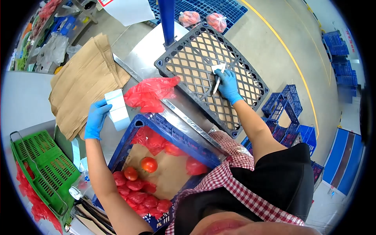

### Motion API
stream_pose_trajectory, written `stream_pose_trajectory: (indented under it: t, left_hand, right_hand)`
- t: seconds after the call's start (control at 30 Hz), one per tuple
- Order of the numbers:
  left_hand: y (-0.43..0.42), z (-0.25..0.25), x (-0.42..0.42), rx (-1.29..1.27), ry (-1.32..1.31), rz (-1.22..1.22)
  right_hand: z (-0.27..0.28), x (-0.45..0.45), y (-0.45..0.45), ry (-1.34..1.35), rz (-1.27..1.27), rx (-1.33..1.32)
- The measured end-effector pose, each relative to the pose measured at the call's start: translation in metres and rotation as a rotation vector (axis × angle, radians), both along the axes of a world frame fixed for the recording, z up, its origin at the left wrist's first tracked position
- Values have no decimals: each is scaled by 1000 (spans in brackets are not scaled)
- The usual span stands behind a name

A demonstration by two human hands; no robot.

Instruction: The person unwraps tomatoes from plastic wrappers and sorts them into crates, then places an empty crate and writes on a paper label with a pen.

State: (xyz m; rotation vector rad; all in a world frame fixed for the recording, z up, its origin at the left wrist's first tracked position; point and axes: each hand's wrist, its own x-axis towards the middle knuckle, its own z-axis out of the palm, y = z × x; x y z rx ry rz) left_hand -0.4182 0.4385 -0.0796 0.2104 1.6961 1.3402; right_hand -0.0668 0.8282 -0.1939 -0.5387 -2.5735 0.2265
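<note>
My left hand, in a blue glove, pinches a strip of white and pale blue labels by its left edge. My right hand, gloved too, is closed round a white pen-like stick above the black plastic crate. A small white piece of paper lies at its fingertips; whether it is held I cannot tell. Between my arms stands a blue crate with loose tomatoes and red plastic bags on brown paper.
Stacked brown paper sheets lie at the left, beside a crumpled red bag. A green basket stands lower left. A blue post rises behind the table. Bagged produce and several blue crates are farther off.
</note>
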Motion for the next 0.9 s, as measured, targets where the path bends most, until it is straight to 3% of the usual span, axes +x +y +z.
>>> stream_pose_trajectory:
  t: [0.1,0.17,0.23,0.3,0.33,0.47,0.57,0.6,0.67,0.7,0.8,0.83,0.9]
  left_hand:
    - [-6,-1,-3,4,9,37]
    - [-6,-5,-9,25,9,71]
    - [-8,-8,-20,39,75,142]
    - [-8,-2,-22,62,149,267]
    - [-10,3,-24,74,189,354]
    - [-31,14,-50,168,391,632]
    - [-53,10,-68,212,478,795]
    - [-63,3,-74,172,495,814]
    - [-75,-2,-69,125,480,820]
    - [-79,-16,-71,46,489,840]
    - [-109,-47,-81,3,447,939]
    - [-106,-46,-82,126,358,1048]
    - [-103,-30,-70,195,323,1260]
  right_hand:
    - [6,7,-7,146,-76,-153]
    - [3,13,-3,133,-324,-361]
    - [6,6,-4,219,-189,-184]
    - [-5,3,-7,-112,47,-137]
    - [-8,4,-7,-104,156,48]
    - [6,-11,-14,206,-294,-401]
    - [52,-52,-47,270,-293,-719]
    - [56,-68,-57,331,-133,-843]
    - [65,-107,-82,220,146,-568]
    - [85,-128,-93,170,330,-572]
    - [99,-184,-139,126,557,-485]
    - [108,-199,-150,101,620,-514]
    - [120,-224,-172,-210,680,-446]
